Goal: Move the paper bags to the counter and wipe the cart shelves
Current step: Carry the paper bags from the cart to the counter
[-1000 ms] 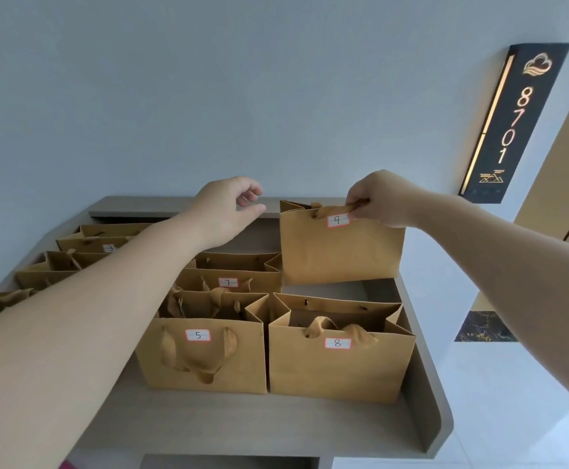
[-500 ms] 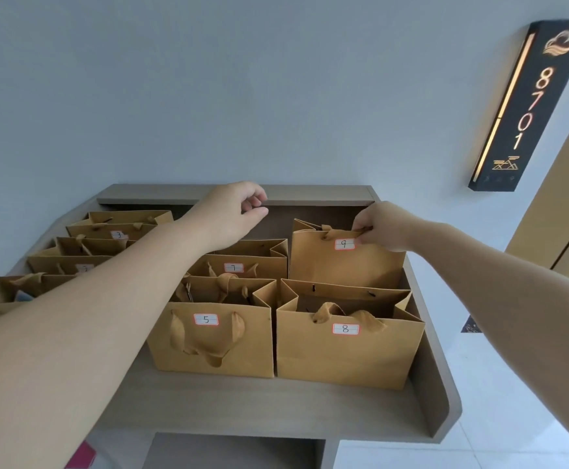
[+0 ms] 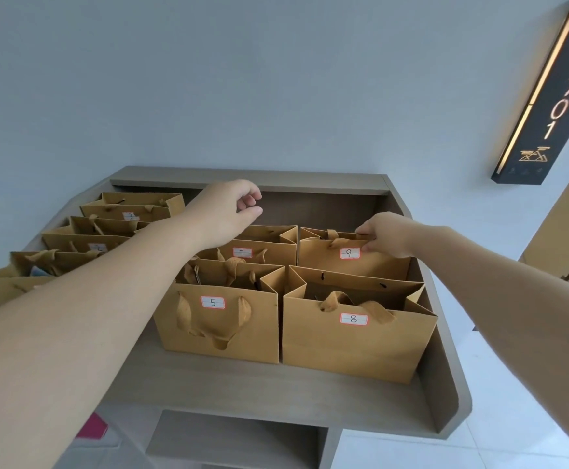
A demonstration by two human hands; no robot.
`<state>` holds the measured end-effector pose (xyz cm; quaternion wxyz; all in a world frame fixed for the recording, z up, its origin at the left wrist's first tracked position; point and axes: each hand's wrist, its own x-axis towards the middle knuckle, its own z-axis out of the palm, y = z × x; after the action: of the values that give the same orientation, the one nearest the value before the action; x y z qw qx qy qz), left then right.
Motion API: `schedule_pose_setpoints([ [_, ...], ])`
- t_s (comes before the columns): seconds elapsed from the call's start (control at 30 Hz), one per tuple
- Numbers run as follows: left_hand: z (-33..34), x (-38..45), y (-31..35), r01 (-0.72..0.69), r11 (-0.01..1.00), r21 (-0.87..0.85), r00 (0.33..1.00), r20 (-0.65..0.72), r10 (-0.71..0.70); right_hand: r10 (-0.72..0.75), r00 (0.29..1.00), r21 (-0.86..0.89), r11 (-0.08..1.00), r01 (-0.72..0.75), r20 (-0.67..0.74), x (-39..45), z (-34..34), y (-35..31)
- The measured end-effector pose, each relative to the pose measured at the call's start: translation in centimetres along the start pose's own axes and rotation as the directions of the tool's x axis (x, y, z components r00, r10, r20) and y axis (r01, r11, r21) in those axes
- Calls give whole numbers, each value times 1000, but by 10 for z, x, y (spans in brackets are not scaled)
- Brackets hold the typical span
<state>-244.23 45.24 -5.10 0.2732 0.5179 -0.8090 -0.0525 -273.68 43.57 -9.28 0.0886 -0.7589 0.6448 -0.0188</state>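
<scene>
The paper bag marked 9 (image 3: 347,262) was set on the grey worktop (image 3: 276,387), at its back right, behind the bag marked 8 (image 3: 357,336) and beside the bag marked 7 (image 3: 259,253). Its top edge was pinched by the fingers (image 3: 366,246) of the right hand (image 3: 386,235). The left hand (image 3: 229,211) was held above bag 7, its fingers loosely curled and nothing gripped. The bag marked 5 (image 3: 219,319) was placed in front of bag 7. More numbered bags (image 3: 107,228) were lined up along the left.
</scene>
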Motion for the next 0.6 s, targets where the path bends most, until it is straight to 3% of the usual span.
schedule_pose_setpoints([
  [0.2,-1,-6,-4,33,999,33,999,-3,-33,39,998,62,997,-42,47,-7,-8,-5],
  [0.37,-6,-14,-4,81,994,67,997,-23,-79,83,994,78,994,-78,-68,-13,-21,-17],
  [0.6,-25,-48,-7,182,973,145,983,-30,-179,-54,991,47,997,60,-126,-26,-33,-68],
])
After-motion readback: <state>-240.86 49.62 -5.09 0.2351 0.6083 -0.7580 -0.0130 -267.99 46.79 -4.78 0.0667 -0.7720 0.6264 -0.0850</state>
